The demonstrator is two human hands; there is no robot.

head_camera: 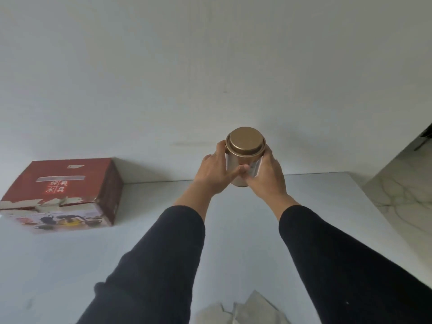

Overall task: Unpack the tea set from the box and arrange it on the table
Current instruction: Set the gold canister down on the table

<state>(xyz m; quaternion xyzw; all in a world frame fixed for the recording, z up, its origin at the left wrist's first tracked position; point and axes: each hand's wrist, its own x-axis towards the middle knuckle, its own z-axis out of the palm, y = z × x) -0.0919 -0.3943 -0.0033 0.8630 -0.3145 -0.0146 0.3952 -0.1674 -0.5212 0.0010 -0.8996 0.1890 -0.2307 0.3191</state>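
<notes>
White wall behind, pale tabletop [233, 230] below it, marbled floor showing past the right-hand edge. Item one: tea-set box [63, 195], red cardboard with printed characters on top and a picture of a teapot and cups on its front face, standing at the left of the tabletop, well apart from the hands; its top flap edge is torn and ragged, and from this angle the contents cannot be seen, so whether anything remains inside cannot be told. Item two: tea canister [244, 157], gold-coloured metal, cylindrical, upright, round lid seated on top, held near the far edge of the tabletop, whether resting on it or just above cannot be told. Left hand [215, 174] grips the canister's left side, fingers curled round the back, thumb laid across the front. Right hand [266, 176] grips the right side likewise. Both arms in dark sleeves. Item three: grey paper or wrapping [245, 309], crumpled, at the near edge, partly cut off by the view. Status, as a judgement: one piece is out of the box and being placed; no teapot or cups stand on the tabletop, so most of the unpacking and arranging appears still to do.
</notes>
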